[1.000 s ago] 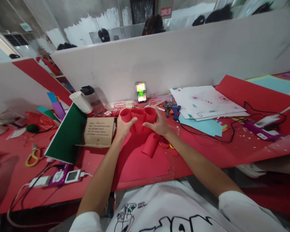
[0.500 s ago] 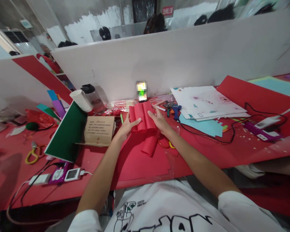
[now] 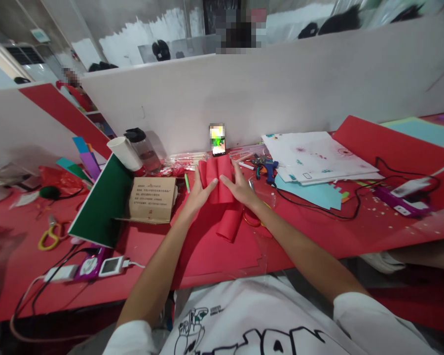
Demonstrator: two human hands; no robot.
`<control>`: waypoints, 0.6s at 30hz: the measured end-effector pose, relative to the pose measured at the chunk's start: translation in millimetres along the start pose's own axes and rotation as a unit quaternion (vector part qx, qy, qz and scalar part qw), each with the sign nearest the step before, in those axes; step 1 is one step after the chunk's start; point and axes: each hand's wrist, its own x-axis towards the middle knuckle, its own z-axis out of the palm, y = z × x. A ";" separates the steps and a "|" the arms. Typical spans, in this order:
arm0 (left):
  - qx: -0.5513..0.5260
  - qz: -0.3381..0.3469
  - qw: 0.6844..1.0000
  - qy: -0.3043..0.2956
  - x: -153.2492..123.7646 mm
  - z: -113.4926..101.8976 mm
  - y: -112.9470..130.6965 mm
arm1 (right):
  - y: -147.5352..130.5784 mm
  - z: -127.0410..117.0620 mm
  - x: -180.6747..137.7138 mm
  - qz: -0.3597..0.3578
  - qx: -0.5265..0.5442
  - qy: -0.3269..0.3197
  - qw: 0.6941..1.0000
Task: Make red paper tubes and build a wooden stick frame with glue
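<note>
My left hand point(image 3: 199, 193) and my right hand point(image 3: 240, 188) hold a folded, pleated piece of red paper point(image 3: 217, 178) between them, just above the red table. The thumbs press on its near face, close together, and the fingers curl round its sides. Under it lies a rolled red paper tube point(image 3: 230, 225) on a flat red sheet point(image 3: 218, 251). A phone point(image 3: 217, 139) stands upright just beyond the paper, against the white partition.
A cardboard box point(image 3: 151, 199) and a green board point(image 3: 102, 207) lie left of my hands. Yellow scissors point(image 3: 49, 237) and a power strip point(image 3: 61, 274) lie further left. A glue gun point(image 3: 267, 168), white sheets point(image 3: 314, 157) and black cables point(image 3: 340, 209) are to the right.
The red paper has been squeezed from loose wide loops into a narrower flat pleated bundle. Both hands have moved closer together, thumbs nearly meeting.
</note>
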 end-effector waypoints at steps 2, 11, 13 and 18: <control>0.025 0.002 1.000 0.004 0.1 -1.0 1.7 | -2.6 -0.2 -1.1 -0.002 0.000 0.004 1.000; 0.082 -0.001 0.997 0.001 -2.0 2.0 -0.4 | -3.6 7.6 -7.1 -0.056 0.006 -0.015 0.998; 0.077 0.002 0.997 0.019 -2.4 2.6 -4.5 | -5.0 8.3 -9.0 -0.052 0.004 -0.016 0.999; 0.014 0.004 0.999 0.048 -3.7 2.7 -10.7 | -13.2 10.2 -14.0 -0.021 -0.009 -0.030 0.999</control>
